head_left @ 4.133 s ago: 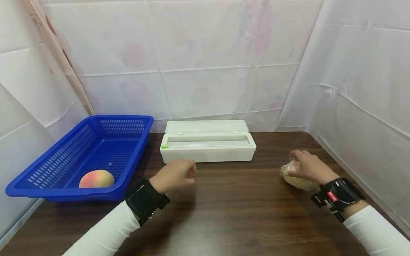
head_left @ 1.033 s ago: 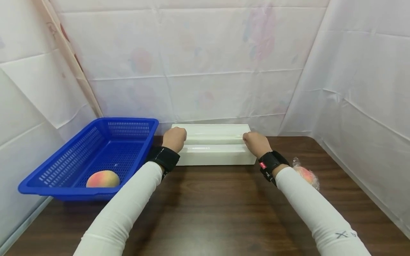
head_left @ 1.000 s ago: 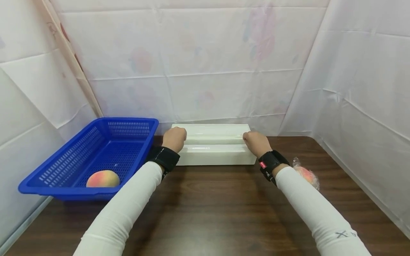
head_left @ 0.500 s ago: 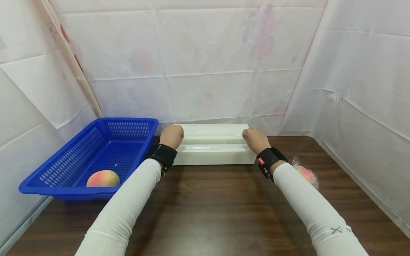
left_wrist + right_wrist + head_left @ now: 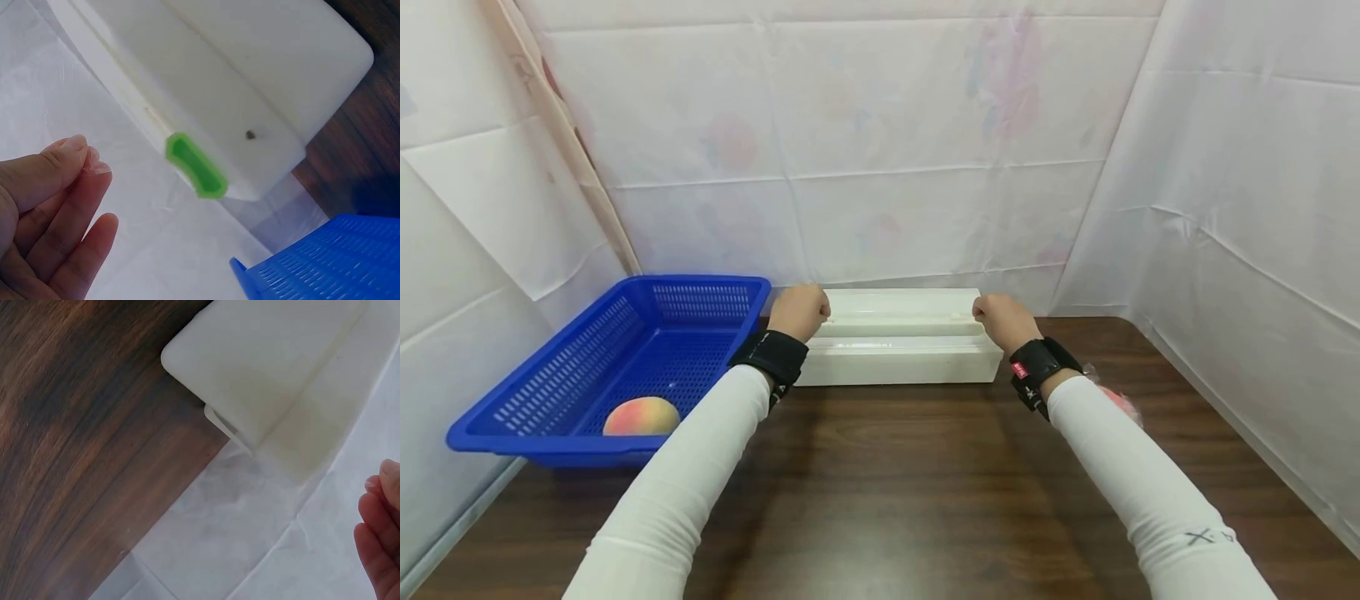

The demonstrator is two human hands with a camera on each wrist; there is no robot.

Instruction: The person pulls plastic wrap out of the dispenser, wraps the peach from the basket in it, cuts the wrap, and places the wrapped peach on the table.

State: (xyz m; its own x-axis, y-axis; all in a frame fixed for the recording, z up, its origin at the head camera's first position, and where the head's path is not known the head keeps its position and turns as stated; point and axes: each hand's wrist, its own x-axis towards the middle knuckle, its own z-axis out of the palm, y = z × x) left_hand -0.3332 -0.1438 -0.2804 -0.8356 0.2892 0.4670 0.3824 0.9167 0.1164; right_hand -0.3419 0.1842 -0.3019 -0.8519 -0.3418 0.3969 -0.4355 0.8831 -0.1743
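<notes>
A white cling film dispenser [image 5: 895, 363] stands at the back of the table, its lid [image 5: 898, 298] tipped back. At its left end my left hand [image 5: 801, 312] pinches a crumpled bit of clear cling film [image 5: 97, 164] between thumb and fingers. My right hand [image 5: 1006, 320] is by the right end, thumb against fingertips; the film there is barely visible. Both hands are level with the dispenser's top. A green slider [image 5: 199, 167] sits on the dispenser's left end. To the right lies a film-wrapped peach [image 5: 1122, 402], mostly hidden behind the right sleeve.
On the left stands a blue plastic basket [image 5: 561, 446] holding a bare peach [image 5: 642, 416] near its front wall. White sheeting [image 5: 880, 150] encloses the dark wooden table [image 5: 880, 492] at the back and sides.
Since the earliest frame, my right hand has let go of the wrapped peach at the right, and both hands have moved to the dispenser. In the last second they have risen slightly.
</notes>
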